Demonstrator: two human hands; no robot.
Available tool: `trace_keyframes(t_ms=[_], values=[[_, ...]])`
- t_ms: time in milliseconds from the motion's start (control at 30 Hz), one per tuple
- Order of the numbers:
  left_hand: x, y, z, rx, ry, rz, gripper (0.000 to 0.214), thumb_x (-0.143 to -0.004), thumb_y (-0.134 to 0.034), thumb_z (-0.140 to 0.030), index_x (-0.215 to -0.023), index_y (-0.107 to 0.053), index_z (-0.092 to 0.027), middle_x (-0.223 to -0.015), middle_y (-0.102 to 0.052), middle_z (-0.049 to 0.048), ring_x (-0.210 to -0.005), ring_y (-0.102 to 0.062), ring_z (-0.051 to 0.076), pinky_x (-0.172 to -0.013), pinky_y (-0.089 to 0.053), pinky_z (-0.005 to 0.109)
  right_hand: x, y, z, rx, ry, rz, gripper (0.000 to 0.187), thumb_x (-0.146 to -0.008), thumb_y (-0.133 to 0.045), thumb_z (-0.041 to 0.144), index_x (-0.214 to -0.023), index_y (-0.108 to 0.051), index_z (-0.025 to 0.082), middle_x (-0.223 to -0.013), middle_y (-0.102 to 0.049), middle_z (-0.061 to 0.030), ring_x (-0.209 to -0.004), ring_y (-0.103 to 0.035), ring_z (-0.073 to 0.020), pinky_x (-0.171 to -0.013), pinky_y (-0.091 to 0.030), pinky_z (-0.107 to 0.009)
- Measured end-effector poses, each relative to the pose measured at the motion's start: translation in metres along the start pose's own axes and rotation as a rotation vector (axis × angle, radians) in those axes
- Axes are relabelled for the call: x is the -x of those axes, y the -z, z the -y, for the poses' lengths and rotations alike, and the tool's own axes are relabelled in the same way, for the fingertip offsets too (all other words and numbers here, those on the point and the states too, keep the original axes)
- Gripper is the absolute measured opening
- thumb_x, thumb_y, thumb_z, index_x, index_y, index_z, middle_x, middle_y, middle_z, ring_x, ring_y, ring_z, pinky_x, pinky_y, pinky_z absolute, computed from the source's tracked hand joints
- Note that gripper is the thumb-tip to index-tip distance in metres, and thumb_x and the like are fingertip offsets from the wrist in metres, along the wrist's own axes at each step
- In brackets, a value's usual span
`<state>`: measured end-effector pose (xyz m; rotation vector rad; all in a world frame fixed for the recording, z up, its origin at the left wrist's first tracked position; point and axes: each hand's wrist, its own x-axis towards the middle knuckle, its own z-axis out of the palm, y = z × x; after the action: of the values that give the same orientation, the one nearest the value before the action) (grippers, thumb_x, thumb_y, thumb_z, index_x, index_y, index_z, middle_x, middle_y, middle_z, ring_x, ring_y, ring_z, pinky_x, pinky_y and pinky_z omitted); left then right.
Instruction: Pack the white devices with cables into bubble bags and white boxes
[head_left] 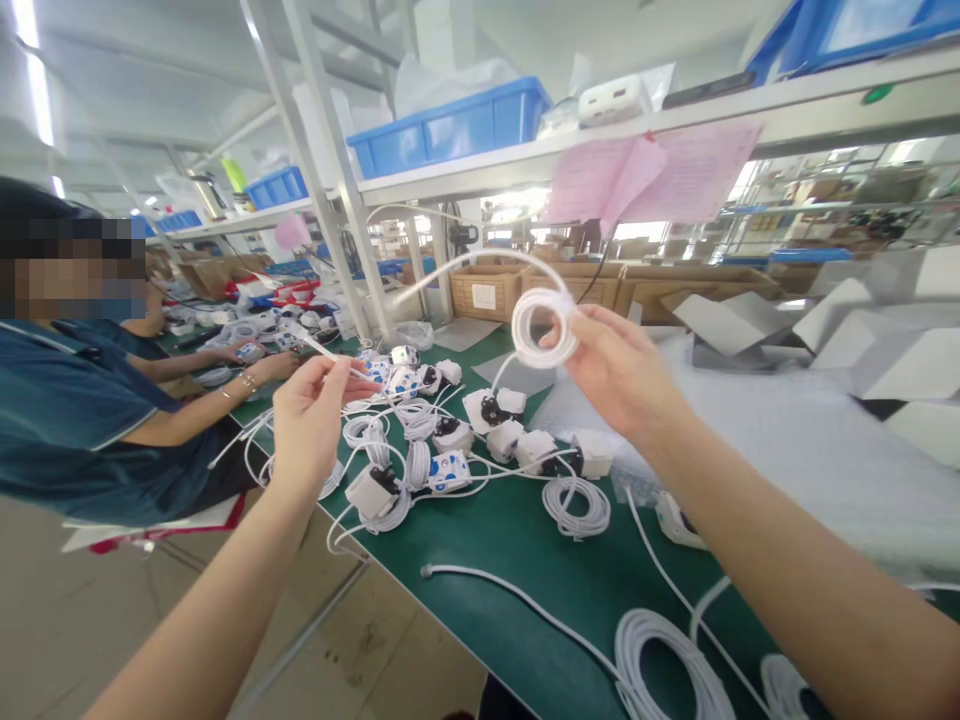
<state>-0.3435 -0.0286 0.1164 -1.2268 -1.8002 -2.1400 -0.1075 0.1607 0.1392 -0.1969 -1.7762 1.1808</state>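
Raised over the bench, my right hand (619, 365) grips a small coiled white cable (529, 350) between thumb and fingers. One length of that cable arcs up and to the left, its far end blurred; another drops toward the white plug units (487, 410). My left hand (311, 410) is closed in a pinch on a thin white cord (321, 347). Whether this cord belongs to the same coil I cannot tell. Below the hands lie several white units with black or blue-spotted faces, such as one blue-spotted unit (450, 472), among coiled cables (576, 508).
A co-worker (97, 400) sits at the left, hands at the same green bench (480, 545). Bubble wrap (757, 450) and open white boxes (892, 330) fill the right. Overhead, a shelf (465, 178) carries a blue bin (450, 125). Larger cable coils (671, 665) lie near the front edge.
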Motion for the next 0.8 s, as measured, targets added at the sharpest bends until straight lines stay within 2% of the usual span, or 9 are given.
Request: trace_keyframes(t_ms=[100,200,267,367,433,500,567,700,800], values=[[0.010,-0.004,-0.004,0.003,-0.023,0.036,0.028,-0.083,-0.069,-0.045,-0.081,-0.065,-0.018,-0.091,-0.070,0.0032,-0.071,-0.071,0.016,-0.072,-0.062,0.027,-0.003,0.023,0.016,-0.360,0.048,-0.113,0.020,-0.081,-0.071,0.040,-0.084,-0.062,0.023,-0.089,-0.064,-0.0040,-0.095,-0.063,-0.0212,-0.092,-0.053,-0.038],[0.019,-0.009,-0.004,-0.039,-0.013,0.127,0.025,-0.080,-0.072,-0.042,-0.080,-0.069,-0.018,-0.092,-0.072,0.0048,-0.077,-0.073,0.020,-0.076,-0.062,0.031,0.000,0.042,0.038,-0.446,0.015,-0.128,0.011,-0.087,-0.067,0.034,-0.080,-0.065,0.025,-0.089,-0.062,-0.0024,-0.092,-0.062,-0.0182,-0.097,-0.051,-0.035],[0.025,-0.012,-0.004,-0.155,-0.076,0.196,0.021,-0.080,-0.070,-0.039,-0.084,-0.073,-0.019,-0.093,-0.073,0.0058,-0.086,-0.072,0.023,-0.081,-0.060,0.032,0.005,0.050,0.053,-0.431,-0.017,-0.139,0.016,-0.091,-0.061,0.029,-0.077,-0.067,0.025,-0.084,-0.060,-0.0017,-0.084,-0.061,-0.0163,-0.095,-0.051,-0.035],[0.035,-0.020,-0.008,-0.403,-0.252,0.324,0.024,-0.086,-0.056,-0.030,-0.093,-0.077,-0.021,-0.098,-0.074,0.0055,-0.097,-0.069,0.024,-0.089,-0.055,0.032,0.015,0.062,0.072,-0.257,0.006,-0.236,0.015,-0.085,-0.067,0.021,-0.070,-0.070,0.023,-0.080,-0.059,-0.0027,-0.078,-0.061,-0.0180,-0.087,-0.054,-0.040],[0.045,-0.028,-0.014,-0.551,-0.266,0.492,0.032,-0.086,-0.047,-0.021,-0.095,-0.078,-0.022,-0.093,-0.074,0.0033,-0.087,-0.070,0.021,-0.085,-0.055,0.031,0.025,0.071,0.079,-0.150,0.037,-0.281,0.014,-0.080,-0.074,0.022,-0.067,-0.071,0.026,-0.079,-0.059,-0.0041,-0.079,-0.061,-0.0228,-0.080,-0.055,-0.043],[0.056,-0.041,-0.019,-0.751,-0.214,0.698,0.036,-0.086,-0.044,-0.015,-0.096,-0.077,-0.023,-0.085,-0.074,0.0015,-0.078,-0.070,0.021,-0.080,-0.055,0.030,0.040,0.079,0.083,-0.121,0.032,-0.239,0.011,-0.081,-0.078,0.031,-0.072,-0.072,0.030,-0.079,-0.060,-0.0044,-0.078,-0.060,-0.0258,-0.074,-0.055,-0.043],[0.068,-0.058,-0.021,-0.927,-0.191,0.838,0.031,-0.088,-0.049,-0.013,-0.096,-0.077,-0.023,-0.089,-0.075,0.0024,-0.085,-0.070,0.023,-0.082,-0.054,0.032,0.061,0.080,0.085,-0.072,-0.034,-0.082,0.009,-0.084,-0.077,0.040,-0.081,-0.073,0.032,-0.079,-0.061,-0.0031,-0.075,-0.060,-0.0245,-0.069,-0.054,-0.039],[0.083,-0.094,-0.006,-1.031,-0.234,0.898,0.017,-0.090,-0.064,-0.016,-0.103,-0.073,-0.019,-0.111,-0.071,0.0104,-0.108,-0.066,0.029,-0.090,-0.052,0.036,0.115,0.056,0.079,0.277,-0.292,0.496,0.012,-0.092,-0.065,0.034,-0.090,-0.070,0.024,-0.082,-0.066,-0.0012,-0.073,-0.060,-0.0185,-0.066,-0.050,-0.029],[0.089,-0.113,0.008,-1.087,-0.228,0.952,0.010,-0.088,-0.074,-0.022,-0.095,-0.072,-0.015,-0.100,-0.071,0.0131,-0.100,-0.067,0.032,-0.087,-0.052,0.037,0.152,0.031,0.064,0.546,-0.262,0.847,0.002,-0.087,-0.066,0.020,-0.084,-0.068,0.020,-0.083,-0.067,-0.0011,-0.073,-0.060,-0.0167,-0.067,-0.046,-0.026]])
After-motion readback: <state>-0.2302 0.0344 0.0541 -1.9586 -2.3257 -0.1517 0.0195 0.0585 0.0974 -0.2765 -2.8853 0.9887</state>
